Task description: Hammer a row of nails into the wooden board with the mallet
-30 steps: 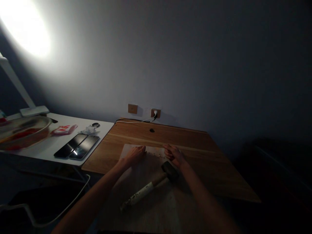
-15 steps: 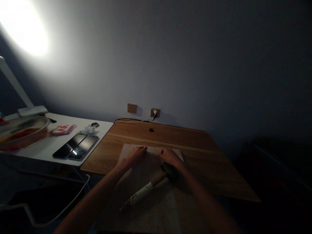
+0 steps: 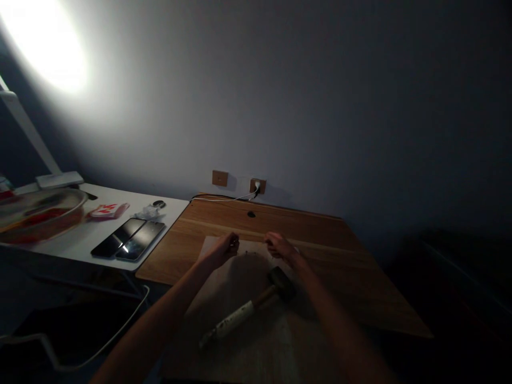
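My left hand (image 3: 228, 248) is closed, its fingers curled together over the far left part of a pale board (image 3: 236, 282). Opposite it, my right hand (image 3: 278, 246) is also closed, over the board's far right part. Whatever either hand pinches is too small and dark to make out. Between the hands, a few tiny dark upright bits (image 3: 250, 253) show at the far part of the board. A mallet (image 3: 282, 284) with a dark head and a pale-wrapped handle lies diagonally on the board, below my hands and touching neither.
The board rests on a wooden desk (image 3: 320, 234) against the wall. On the left, a white table (image 3: 96, 237) bears two phones (image 3: 140, 240), a red-and-white packet (image 3: 107, 210), crumpled clear plastic (image 3: 149, 212), a large clear bowl (image 3: 52, 218) and a lamp (image 3: 60, 180). Cables run to a wall socket (image 3: 258, 185).
Both hands have risen a little off the board, and their fingers are curled tighter. The tiny dark bits between them now show. The mallet stays put; the view has shifted slightly.
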Demonstrator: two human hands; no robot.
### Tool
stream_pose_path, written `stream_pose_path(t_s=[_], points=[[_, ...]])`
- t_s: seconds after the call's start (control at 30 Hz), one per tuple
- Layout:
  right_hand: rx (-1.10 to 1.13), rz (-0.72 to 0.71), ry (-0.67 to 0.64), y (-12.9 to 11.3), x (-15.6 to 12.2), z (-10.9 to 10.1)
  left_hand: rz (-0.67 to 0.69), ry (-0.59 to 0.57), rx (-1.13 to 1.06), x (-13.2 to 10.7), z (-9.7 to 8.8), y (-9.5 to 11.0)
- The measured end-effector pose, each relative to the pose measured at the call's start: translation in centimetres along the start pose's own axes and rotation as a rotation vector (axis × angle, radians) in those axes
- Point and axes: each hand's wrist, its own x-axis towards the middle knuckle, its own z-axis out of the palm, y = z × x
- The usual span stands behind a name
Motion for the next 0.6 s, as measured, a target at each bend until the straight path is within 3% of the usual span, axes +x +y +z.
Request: stream_pose_path(t_s=[0.13,0.33,0.47,0.6], points=[[0.140,-0.011,0.006,0.0,-0.2,0.2,0.025,-0.025,0.134,-0.1,-0.1,-0.3],[-0.068,0.051,0.014,0.1,0.2,2.5,0.324,-0.020,0.923,0.0,0.0,-1.1],[-0.322,0.054,-0.048,-0.5,-0.5,3.4,0.454,-0.050,1.067,-0.2,0.1,-1.6],[-0.472,0.006,-0.109,-1.6,-1.2,3.3,0.498,-0.063,1.140,-0.2,0.7,-1.4]])
